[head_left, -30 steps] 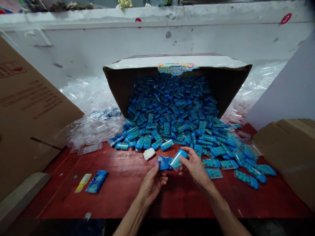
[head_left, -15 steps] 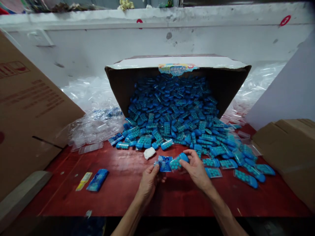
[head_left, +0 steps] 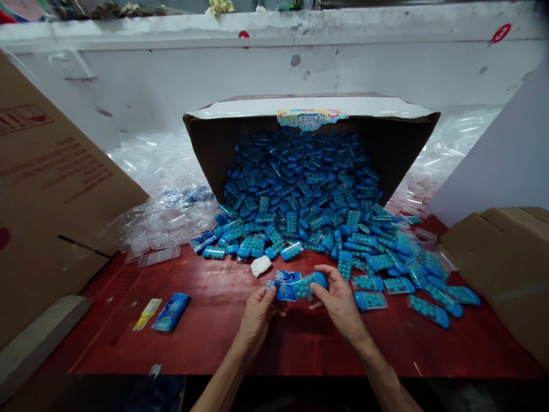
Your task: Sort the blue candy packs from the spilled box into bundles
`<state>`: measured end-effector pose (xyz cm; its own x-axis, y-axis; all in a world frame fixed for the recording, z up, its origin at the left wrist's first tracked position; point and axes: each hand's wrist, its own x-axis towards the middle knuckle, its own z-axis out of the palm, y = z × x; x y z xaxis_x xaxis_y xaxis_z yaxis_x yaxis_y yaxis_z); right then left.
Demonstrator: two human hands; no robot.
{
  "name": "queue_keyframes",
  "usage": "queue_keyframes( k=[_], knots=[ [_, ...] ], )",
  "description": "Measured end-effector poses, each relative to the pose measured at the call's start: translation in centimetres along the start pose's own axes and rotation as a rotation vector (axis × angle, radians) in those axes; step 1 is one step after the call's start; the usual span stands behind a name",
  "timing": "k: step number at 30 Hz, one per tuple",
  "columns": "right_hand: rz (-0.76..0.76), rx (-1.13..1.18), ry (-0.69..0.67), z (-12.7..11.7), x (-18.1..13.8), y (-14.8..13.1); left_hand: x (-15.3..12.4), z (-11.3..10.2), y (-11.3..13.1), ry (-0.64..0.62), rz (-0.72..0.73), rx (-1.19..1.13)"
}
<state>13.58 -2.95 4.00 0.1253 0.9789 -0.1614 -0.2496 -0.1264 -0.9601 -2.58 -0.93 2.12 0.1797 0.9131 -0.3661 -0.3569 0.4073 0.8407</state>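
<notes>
My left hand [head_left: 258, 316] pinches a small blue printed packet [head_left: 285, 288] at the middle of the red table [head_left: 240, 343]. My right hand [head_left: 338, 300] grips a clear blue-capped case of teal pellets [head_left: 309, 282], its end meeting the packet. Both hands sit just in front of a big heap of the same blue cases [head_left: 309, 212], which spills from a tipped cardboard box [head_left: 214, 149].
A white crumpled scrap [head_left: 260, 265] lies just left of the hands. A blue packet [head_left: 170, 312] and a yellow strip [head_left: 147, 313] lie at front left. Clear plastic bags [head_left: 163, 220] pile at the left, large cartons [head_left: 51, 189] stand left and right [head_left: 506, 263].
My hands have come together: the right hand turned the blue case flat and brought it against the packet in the left hand. The view shifted slightly.
</notes>
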Motion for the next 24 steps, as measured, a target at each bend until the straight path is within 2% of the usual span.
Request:
queue_keyframes(
  k=[6,13,18,22,24],
  knots=[
    [0.028,0.018,-0.046,-0.3,-0.5,-0.2,0.1,-0.5,0.2,0.005,0.027,0.079],
    [0.012,0.069,-0.058,0.1,-1.2,0.8,0.0,-0.5,0.3,-0.024,-0.029,-0.008],
    [-0.135,-0.112,0.074,0.3,-1.9,3.1,-0.7,0.7,0.2,-0.033,-0.131,-0.167],
    [-0.346,-0.371,0.118,0.7,-2.8,3.7,-0.7,1.1,-0.5,-0.019,-0.162,-0.187],
    [-0.368,-0.400,0.096,1.1,-3.0,3.6,-0.7,1.1,-0.6,-0.021,-0.178,-0.218]
  ],
)
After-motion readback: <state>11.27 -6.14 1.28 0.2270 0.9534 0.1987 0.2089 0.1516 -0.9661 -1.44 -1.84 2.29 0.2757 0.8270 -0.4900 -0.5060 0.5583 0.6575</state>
